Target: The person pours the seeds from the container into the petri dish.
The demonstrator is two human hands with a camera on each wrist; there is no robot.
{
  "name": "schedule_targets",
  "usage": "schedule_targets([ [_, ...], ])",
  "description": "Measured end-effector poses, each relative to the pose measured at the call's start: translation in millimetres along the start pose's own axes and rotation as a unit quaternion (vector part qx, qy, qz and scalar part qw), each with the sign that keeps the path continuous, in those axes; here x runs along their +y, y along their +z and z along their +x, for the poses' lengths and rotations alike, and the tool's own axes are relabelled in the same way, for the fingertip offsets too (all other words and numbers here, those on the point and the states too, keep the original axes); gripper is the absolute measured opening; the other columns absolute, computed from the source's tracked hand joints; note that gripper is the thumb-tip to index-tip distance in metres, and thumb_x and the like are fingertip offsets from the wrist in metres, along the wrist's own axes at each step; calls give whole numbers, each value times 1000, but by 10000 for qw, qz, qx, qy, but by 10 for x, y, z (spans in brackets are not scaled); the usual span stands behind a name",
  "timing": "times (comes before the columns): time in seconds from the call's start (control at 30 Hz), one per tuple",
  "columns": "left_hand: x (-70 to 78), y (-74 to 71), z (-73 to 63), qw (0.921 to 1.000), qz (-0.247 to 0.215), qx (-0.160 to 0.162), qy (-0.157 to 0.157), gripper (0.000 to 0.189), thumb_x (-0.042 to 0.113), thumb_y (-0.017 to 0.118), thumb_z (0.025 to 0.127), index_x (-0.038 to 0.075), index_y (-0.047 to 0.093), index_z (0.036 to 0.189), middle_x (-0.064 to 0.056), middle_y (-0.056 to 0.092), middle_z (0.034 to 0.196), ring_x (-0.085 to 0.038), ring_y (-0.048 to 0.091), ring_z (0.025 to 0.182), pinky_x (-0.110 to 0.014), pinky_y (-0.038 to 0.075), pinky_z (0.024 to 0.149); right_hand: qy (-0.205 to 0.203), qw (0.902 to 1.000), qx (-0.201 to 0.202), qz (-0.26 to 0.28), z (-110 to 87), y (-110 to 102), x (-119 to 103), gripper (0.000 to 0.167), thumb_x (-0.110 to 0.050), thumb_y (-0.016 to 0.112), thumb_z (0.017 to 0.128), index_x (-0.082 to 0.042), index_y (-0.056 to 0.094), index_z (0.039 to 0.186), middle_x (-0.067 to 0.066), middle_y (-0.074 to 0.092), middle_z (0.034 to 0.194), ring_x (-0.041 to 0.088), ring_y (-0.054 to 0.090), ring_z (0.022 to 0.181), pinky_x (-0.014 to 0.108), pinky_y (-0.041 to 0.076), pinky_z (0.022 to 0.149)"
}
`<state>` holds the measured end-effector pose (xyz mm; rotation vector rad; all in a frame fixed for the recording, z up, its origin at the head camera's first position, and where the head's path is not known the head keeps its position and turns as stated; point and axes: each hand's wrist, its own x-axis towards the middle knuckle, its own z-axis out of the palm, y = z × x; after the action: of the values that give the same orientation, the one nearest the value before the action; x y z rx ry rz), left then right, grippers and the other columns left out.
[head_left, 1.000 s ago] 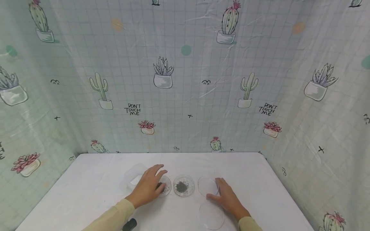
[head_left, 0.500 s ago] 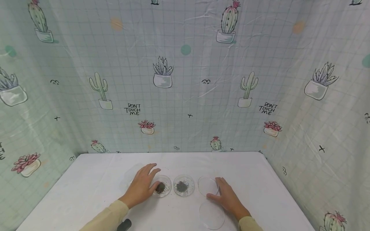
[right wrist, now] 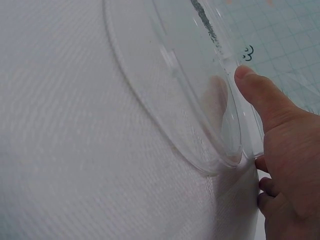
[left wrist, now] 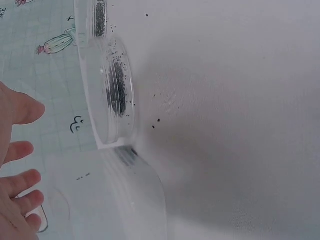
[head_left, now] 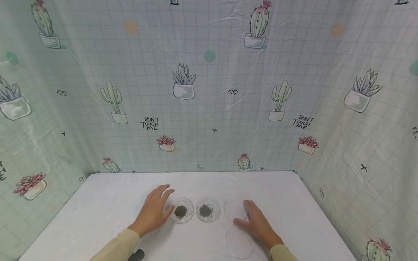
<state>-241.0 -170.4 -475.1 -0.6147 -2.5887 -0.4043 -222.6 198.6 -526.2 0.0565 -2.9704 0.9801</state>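
A cactus-print cloth (head_left: 222, 108) stands behind the white counter (head_left: 281, 195), which carries everything. A translucent tub (left wrist: 135, 200) sits to the left of the dishes, caught best by the left wrist camera; from the head it is lost behind the left hand (head_left: 153, 210). That hand is released, its fingers spread and holding nothing, the thumb tip just beside the left dish (head_left: 190, 209); whether it touches the rim is hard to tell. The right hand (head_left: 256, 221) grasps the edge of the see-through right dish (head_left: 234, 211) between thumb and fingers. The middle dish (head_left: 217, 209) completes the row, and a clear disc (head_left: 239, 243), lid or base I cannot tell, lies in front of the right dish.

The step in hand looks like steadying and placing the dishes. Best to pinch low on the wall, slide each one level and slowly, and draw the left thumb straight back so it does not catch the rim.

A dark object (head_left: 136, 255) by the left sleeve is partly cut off and unidentifiable. Smallest are the brown heap (head_left: 180, 211), the grey heap (head_left: 205, 210) and some stray grains (left wrist: 159, 120); what they are made of is unclear.
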Motion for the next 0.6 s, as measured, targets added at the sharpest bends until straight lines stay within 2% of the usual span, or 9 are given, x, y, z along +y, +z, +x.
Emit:
schedule_targets([
  [0.4,-113,-9,-36,9997,-8,233,-62,60,31,80,76,8,58,126,-16,51,138,-36,46,129,-59,35,106,89,9999,-4,54,-11,-11,-22,96,-52,77,73,3,40,143,24,39,149,42,34,140,54,31,115],
  [0.6,-137,-30,-58,9996,6,230,-179,61,33,81,75,8,57,126,-17,50,138,-36,46,129,-60,35,105,251,9997,-36,26,-19,-3,-27,97,-53,76,73,1,40,144,23,37,151,42,31,142,55,30,115],
])
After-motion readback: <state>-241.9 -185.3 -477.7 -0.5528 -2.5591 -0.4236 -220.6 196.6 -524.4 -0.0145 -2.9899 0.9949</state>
